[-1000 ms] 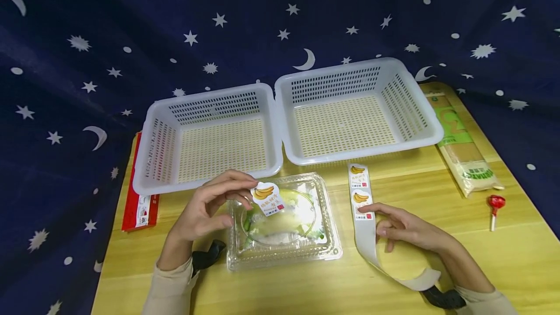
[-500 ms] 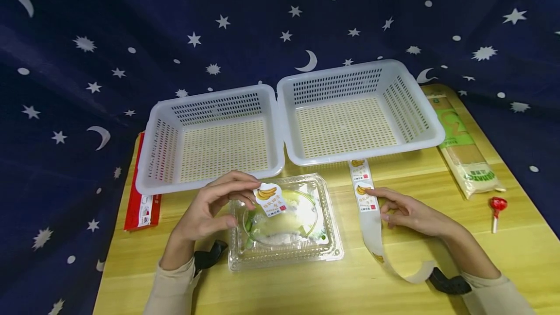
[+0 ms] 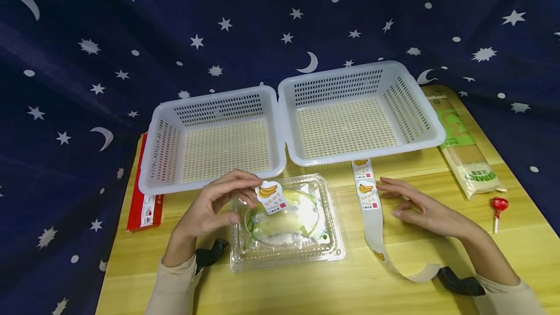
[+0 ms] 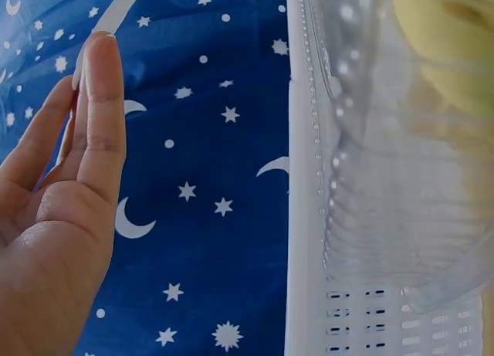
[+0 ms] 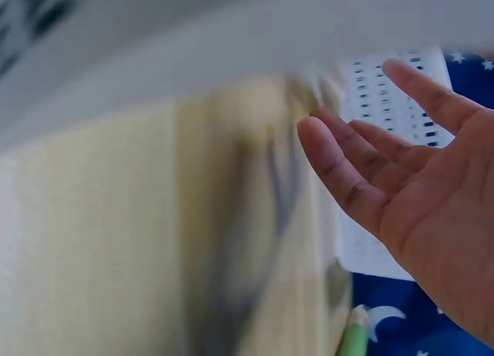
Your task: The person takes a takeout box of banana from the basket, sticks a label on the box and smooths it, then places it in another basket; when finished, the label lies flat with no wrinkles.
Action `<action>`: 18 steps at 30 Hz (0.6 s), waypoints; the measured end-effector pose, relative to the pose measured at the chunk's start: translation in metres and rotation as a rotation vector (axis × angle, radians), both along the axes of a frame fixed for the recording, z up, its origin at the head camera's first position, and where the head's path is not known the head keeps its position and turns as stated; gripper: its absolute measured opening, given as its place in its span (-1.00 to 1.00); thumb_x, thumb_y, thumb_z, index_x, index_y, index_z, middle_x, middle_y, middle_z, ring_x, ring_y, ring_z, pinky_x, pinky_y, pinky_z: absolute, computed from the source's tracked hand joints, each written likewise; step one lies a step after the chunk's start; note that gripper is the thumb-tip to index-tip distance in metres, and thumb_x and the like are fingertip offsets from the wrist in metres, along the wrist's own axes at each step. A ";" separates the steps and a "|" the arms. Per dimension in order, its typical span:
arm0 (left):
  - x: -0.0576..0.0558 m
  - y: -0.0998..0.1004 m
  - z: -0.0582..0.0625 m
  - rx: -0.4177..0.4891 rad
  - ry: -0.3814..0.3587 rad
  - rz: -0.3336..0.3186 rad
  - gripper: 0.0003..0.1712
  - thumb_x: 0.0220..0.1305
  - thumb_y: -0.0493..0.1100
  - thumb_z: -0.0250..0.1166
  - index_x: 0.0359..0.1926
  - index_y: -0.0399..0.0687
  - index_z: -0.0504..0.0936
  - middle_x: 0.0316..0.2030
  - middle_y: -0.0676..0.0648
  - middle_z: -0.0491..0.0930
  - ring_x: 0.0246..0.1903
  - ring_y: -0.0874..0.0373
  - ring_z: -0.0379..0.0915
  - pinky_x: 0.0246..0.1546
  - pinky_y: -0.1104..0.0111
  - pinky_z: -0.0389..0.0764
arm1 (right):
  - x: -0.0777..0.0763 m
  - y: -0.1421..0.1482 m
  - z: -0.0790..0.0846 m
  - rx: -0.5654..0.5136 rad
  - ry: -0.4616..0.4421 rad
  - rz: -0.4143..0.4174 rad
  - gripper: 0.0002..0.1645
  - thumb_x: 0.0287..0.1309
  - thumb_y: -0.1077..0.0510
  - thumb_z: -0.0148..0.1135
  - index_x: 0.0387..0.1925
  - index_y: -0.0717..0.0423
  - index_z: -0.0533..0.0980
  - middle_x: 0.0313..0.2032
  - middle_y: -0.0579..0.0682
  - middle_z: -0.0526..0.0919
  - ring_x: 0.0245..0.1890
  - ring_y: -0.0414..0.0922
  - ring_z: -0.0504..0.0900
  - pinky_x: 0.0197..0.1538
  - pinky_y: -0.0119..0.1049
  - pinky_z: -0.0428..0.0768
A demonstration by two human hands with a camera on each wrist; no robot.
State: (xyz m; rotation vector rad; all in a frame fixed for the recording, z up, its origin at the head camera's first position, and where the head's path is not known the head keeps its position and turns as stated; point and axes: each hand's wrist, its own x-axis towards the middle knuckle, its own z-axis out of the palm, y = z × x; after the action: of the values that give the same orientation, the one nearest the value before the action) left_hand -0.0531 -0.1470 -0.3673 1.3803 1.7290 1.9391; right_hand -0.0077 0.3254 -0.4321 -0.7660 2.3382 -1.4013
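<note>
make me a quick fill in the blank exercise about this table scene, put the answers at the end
1. The left hand carries a sticker picturing yellow ____.
2. The right hand, beside the sticker strip, holds ____.
3. The lollipop has a head coloured ____.
4. Beyond the clear container stand ____ white baskets.

Missing words: bananas; nothing; red; two.

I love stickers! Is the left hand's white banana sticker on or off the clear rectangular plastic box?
Off: the left hand holds the sticker, apart from the box in the left wrist view.
</note>
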 end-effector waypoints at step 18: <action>0.000 0.001 0.001 -0.086 -0.015 -0.141 -0.31 0.40 -0.03 0.19 0.32 -0.49 0.30 0.25 -0.30 0.34 -0.01 -0.05 0.56 -0.03 0.17 0.67 | -0.006 -0.044 0.027 -0.112 0.202 0.144 -0.10 -0.03 0.47 0.31 0.39 0.34 0.22 0.44 0.31 0.13 0.42 -0.16 0.22 0.22 -0.49 0.43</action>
State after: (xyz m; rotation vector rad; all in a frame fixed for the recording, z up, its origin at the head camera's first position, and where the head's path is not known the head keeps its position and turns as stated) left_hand -0.0533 -0.1461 -0.3665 1.4131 1.6405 1.7757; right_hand -0.0139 0.2814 -0.4049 -1.1335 2.3103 -1.4616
